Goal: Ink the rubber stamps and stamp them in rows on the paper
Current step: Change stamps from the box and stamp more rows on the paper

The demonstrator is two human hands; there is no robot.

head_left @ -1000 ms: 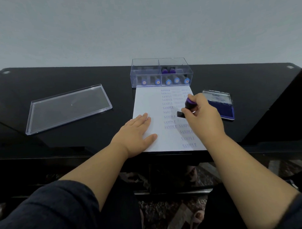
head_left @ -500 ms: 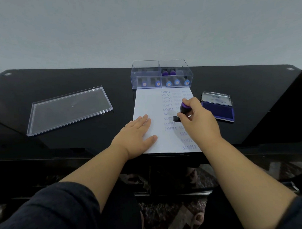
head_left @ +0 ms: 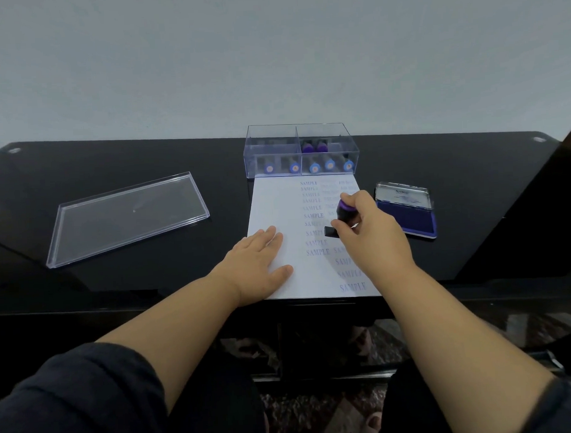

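We see a white sheet of paper [head_left: 277, 210] lying on a glossy black table [head_left: 470, 164], its near edge at the table's front edge and its far edge touching a clear plastic box [head_left: 301, 141]. The left hand [head_left: 258, 266] lies flat on the paper's lower left part, fingers extended and palm down, grasping nothing. The right hand [head_left: 372, 236] is closed around a rubber stamp [head_left: 344, 214] with a purple top and black body; the stamp is tilted, and its dark base sits just left of the fingers [head_left: 346, 233], over the middle of the sheet. We cannot tell for certain whether the base touches the paper or hangs just above it. The stamp lies between the two hands, nearer the right one, with the left hand's fingertips near its base but apart from it. On the paper, a column of blue "SAMPLE" prints [head_left: 314, 215] runs down the middle, fainter prints sit to its right near the top, and more "SAMPLE" prints continue lower right, partly hidden by the right wrist. To the right of the paper, just beyond the right hand, an open blue ink pad [head_left: 407, 217] rests with its lid raised. The clear box holds more stamps [head_left: 315, 166] with blue and purple ends. Well to the left lies a clear plastic lid [head_left: 125, 217], flat on the table.
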